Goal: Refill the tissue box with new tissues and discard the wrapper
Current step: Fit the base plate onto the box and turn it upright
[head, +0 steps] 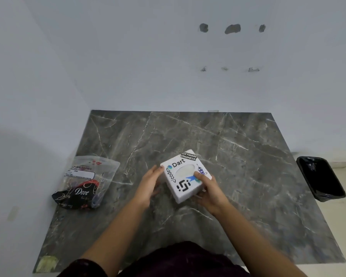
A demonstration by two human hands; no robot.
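Box (185, 175) sits between both hands on the marble top (248, 186), white w/ stickers, oval slot facing up, turned diagonal so its corners point away from and toward the person. Right hand (209, 188) clamps the near-right corner: thumb pressed on top by the slot, fingers wrapped under/behind the side, so pinching the box. Left hand (149, 184) is flat and loosely spread, fingertips touching the box's left edge, bracing rather than gripping. Slot shows pale, can't tell if any tissue is left inside. Refill pack (86, 182), clear pouch w/ dark printed bottom, lies well apart, out past the left hand on that side, long axis running roughly away from the person; left hand is clearly the nearer one to it. Bin (321, 177), black liner, stands off the top, well out past the right hand. Judgement: early stage, box prob needs opening first; then left reaches sideways for the pack while right keeps the box, wrapper later crossing to the right-side bin.
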